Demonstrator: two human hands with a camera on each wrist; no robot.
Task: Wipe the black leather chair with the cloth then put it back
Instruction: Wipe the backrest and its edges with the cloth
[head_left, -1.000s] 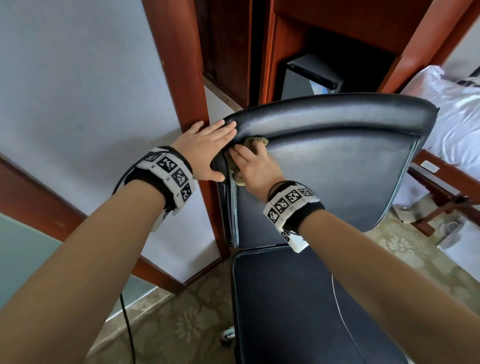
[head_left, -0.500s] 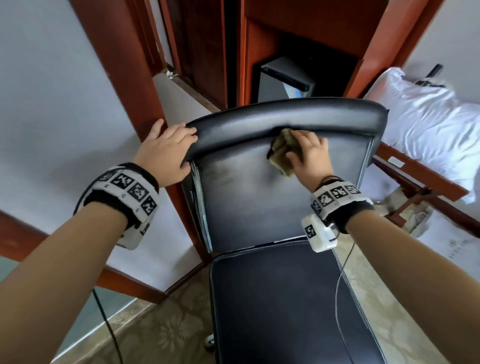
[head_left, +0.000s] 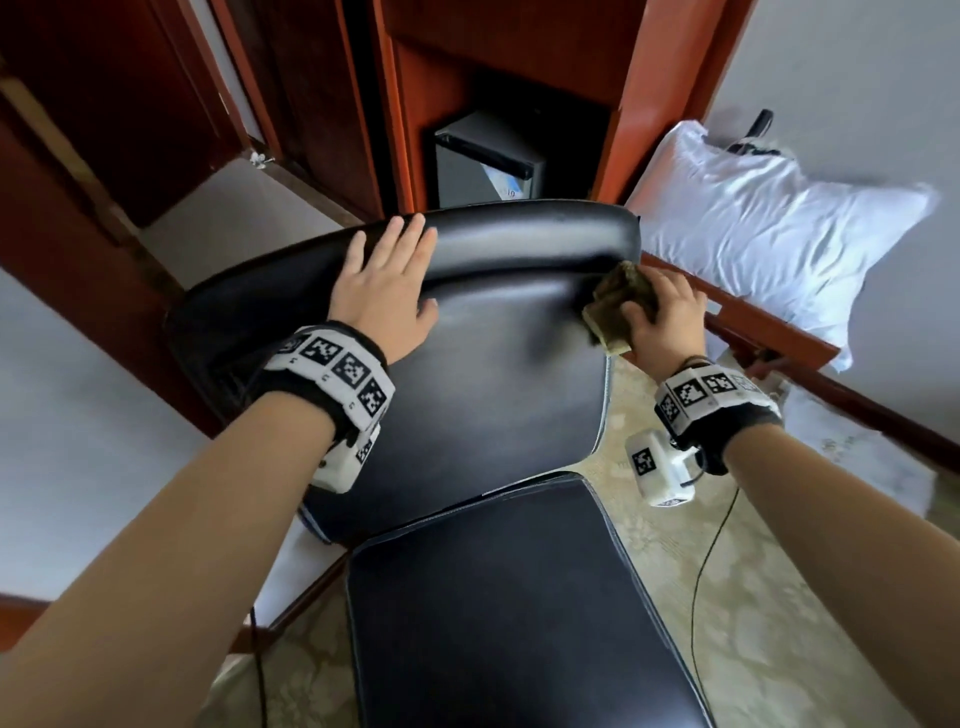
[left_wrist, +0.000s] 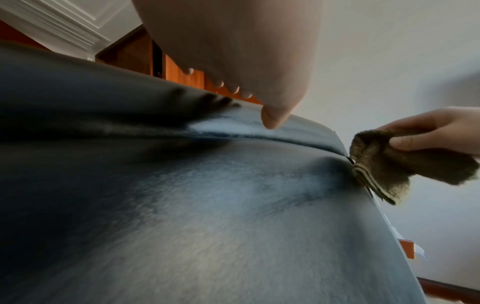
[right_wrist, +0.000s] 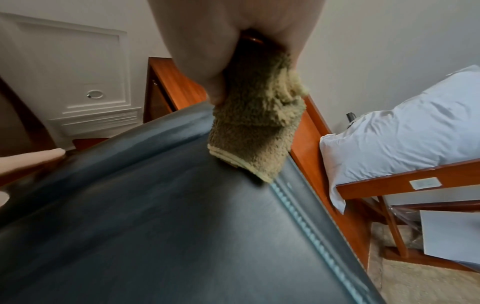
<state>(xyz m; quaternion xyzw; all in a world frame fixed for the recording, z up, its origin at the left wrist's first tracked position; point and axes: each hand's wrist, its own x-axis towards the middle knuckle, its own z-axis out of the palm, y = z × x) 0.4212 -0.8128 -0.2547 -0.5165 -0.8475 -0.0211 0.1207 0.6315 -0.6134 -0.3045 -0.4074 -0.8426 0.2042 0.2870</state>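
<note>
Patterned carpet (head_left: 737, 597) under black chair (head_left: 493, 405)

White pillow (head_left: 769, 223), small black fridge (head_left: 488, 166)

Arms: bare, no sleeves.
Left wristband (head_left: 332, 379): black strap, white fiducial-marker tiles.
Right wristband (head_left: 711, 397): same.
Wrist camera (head_left: 657, 467): white housing, black cable.

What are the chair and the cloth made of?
Chair: looks like black leather or a leather-like cover, smooth with a soft sheen; light glints off it and a stitched seam runs down its edge. Real or fake, the pictures cannot tell.
Cloth: fuzzy olive-brown terry, like a towel, matte; tiny loops and a paler hemmed edge show.
</note>
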